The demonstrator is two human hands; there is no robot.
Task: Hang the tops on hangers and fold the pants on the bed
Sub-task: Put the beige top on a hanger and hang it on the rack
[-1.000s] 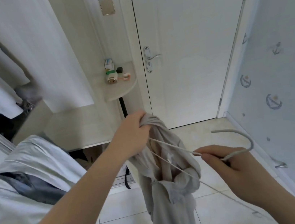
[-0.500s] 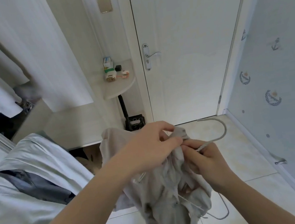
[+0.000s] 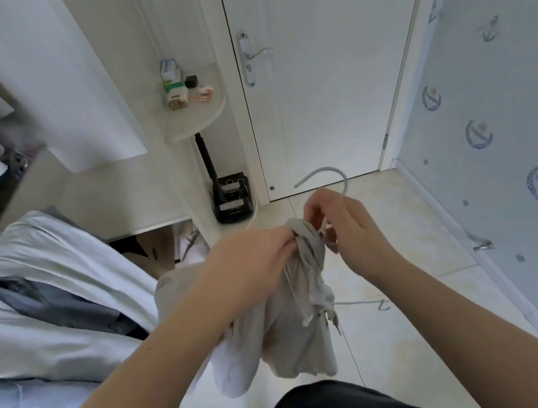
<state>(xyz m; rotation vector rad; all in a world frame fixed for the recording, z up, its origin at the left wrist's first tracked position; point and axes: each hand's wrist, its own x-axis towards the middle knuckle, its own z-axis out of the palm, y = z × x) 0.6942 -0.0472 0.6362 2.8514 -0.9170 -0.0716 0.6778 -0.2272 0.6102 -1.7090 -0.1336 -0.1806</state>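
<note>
A beige-grey top [image 3: 296, 331] hangs bunched in front of me over the tiled floor. My left hand [image 3: 251, 261] grips its gathered neck from the left. My right hand [image 3: 344, 231] pinches the same bunched cloth at the neck of a thin white wire hanger [image 3: 323, 172], whose hook curves up above my fingers. One wire arm of the hanger pokes out of the cloth at the lower right; most of its frame is hidden inside the top.
A white door [image 3: 321, 68] stands shut straight ahead. Clothes [image 3: 43, 304] hang at the left by the wardrobe. A small corner shelf [image 3: 200, 116] holds small items, and a black crate [image 3: 233, 196] sits on the floor below it. A patterned wall [image 3: 488, 103] closes the right.
Both hands have come together at the top's neck. The hanger has been pushed into the garment and its hook has swung upright above my right hand. The view has tilted down.
</note>
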